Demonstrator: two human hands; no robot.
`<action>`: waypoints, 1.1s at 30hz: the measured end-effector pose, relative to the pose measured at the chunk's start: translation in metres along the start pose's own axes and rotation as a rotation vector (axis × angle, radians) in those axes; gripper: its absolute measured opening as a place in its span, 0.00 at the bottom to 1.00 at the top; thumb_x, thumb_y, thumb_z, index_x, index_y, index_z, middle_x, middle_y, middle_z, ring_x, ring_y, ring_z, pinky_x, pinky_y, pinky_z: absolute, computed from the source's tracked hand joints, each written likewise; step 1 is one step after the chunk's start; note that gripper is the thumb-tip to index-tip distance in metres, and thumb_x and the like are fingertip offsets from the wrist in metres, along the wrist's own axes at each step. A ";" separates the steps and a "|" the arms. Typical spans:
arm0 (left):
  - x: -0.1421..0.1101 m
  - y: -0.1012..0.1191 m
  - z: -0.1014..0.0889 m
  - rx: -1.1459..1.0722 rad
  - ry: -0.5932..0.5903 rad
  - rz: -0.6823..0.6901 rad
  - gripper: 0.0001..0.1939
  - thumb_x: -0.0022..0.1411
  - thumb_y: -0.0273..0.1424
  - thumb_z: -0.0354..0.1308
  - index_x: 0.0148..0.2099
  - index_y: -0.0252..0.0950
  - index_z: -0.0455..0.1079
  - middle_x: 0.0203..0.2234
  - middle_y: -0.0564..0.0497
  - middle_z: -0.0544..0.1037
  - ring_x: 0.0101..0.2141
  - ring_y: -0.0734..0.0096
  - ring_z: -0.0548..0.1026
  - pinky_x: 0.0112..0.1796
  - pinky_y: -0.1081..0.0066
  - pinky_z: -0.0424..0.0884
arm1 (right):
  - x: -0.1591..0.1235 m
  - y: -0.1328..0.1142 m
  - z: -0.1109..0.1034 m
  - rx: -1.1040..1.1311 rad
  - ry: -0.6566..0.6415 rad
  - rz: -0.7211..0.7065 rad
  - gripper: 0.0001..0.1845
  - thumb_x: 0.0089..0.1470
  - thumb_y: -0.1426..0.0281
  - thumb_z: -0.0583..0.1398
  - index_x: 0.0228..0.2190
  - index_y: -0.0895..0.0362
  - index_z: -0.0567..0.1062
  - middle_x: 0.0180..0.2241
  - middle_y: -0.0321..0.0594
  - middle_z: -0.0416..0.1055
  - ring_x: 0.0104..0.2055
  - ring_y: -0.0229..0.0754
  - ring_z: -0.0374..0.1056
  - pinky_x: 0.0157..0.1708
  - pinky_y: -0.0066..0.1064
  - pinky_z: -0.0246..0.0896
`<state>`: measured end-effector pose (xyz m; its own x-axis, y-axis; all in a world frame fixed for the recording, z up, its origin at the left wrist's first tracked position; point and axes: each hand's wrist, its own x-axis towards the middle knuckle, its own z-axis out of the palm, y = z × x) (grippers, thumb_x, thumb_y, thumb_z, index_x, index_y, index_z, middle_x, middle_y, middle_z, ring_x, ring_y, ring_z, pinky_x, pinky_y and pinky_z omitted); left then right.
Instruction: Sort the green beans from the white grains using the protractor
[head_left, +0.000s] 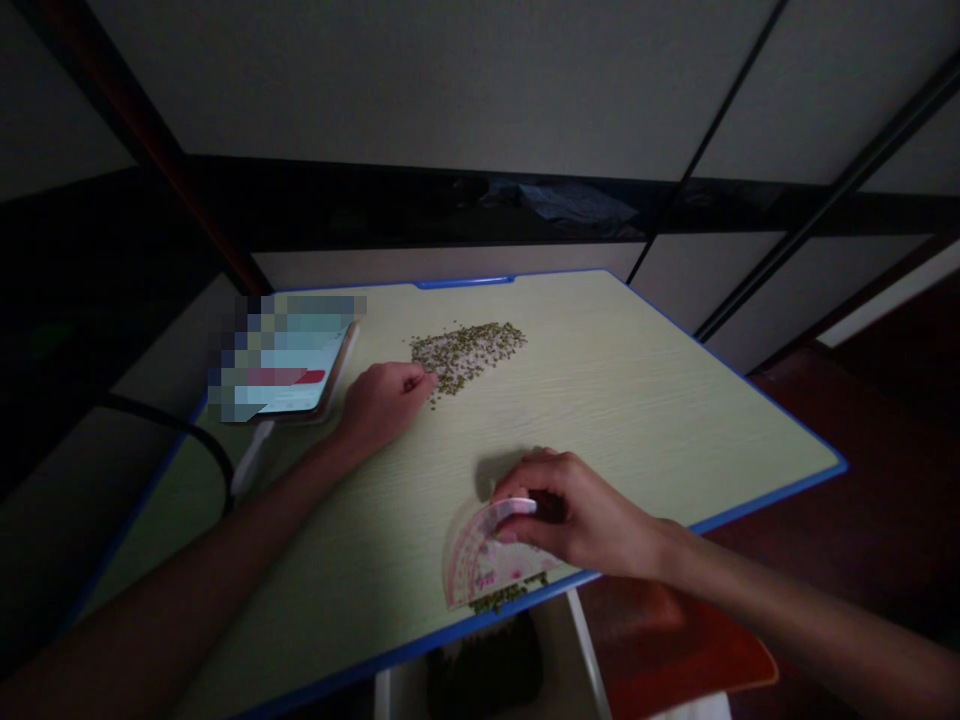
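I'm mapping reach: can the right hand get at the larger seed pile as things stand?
Probably yes: nothing stands between the right hand and the larger seed pile, though that hand holds a protractor.

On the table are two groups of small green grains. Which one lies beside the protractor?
The smaller group, at the near edge of the table, beside the protractor. The larger group lies farther back, at the left hand.

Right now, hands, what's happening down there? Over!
Right hand gripping protractor, green grains along its straight edge. Left hand curled beside farther grains. Lit screen off left, away from protractor.
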<state>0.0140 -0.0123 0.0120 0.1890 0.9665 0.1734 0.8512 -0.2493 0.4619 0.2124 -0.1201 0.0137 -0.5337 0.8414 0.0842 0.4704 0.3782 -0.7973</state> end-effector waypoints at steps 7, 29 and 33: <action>0.001 -0.003 0.002 -0.013 0.003 0.023 0.17 0.54 0.38 0.46 0.17 0.38 0.51 0.13 0.57 0.54 0.20 0.75 0.55 0.24 0.72 0.46 | -0.004 -0.003 0.004 -0.009 0.001 0.001 0.06 0.46 0.70 0.63 0.26 0.61 0.75 0.20 0.35 0.68 0.23 0.32 0.60 0.24 0.24 0.54; 0.000 0.000 0.001 -0.006 0.004 0.006 0.17 0.53 0.38 0.46 0.17 0.37 0.51 0.13 0.57 0.54 0.20 0.75 0.55 0.23 0.71 0.46 | -0.005 -0.005 0.003 0.042 -0.072 -0.021 0.08 0.44 0.69 0.64 0.28 0.61 0.77 0.21 0.35 0.68 0.24 0.32 0.60 0.23 0.23 0.55; 0.001 -0.001 0.002 -0.013 0.010 0.020 0.17 0.53 0.38 0.46 0.16 0.37 0.51 0.13 0.57 0.54 0.20 0.76 0.55 0.23 0.72 0.45 | -0.005 -0.004 0.004 0.152 -0.114 0.023 0.08 0.44 0.71 0.64 0.29 0.62 0.77 0.20 0.33 0.65 0.22 0.30 0.57 0.21 0.23 0.52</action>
<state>0.0137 -0.0113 0.0099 0.2007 0.9607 0.1915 0.8408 -0.2693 0.4696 0.2107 -0.1271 0.0144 -0.6046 0.7965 0.0034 0.3765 0.2895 -0.8800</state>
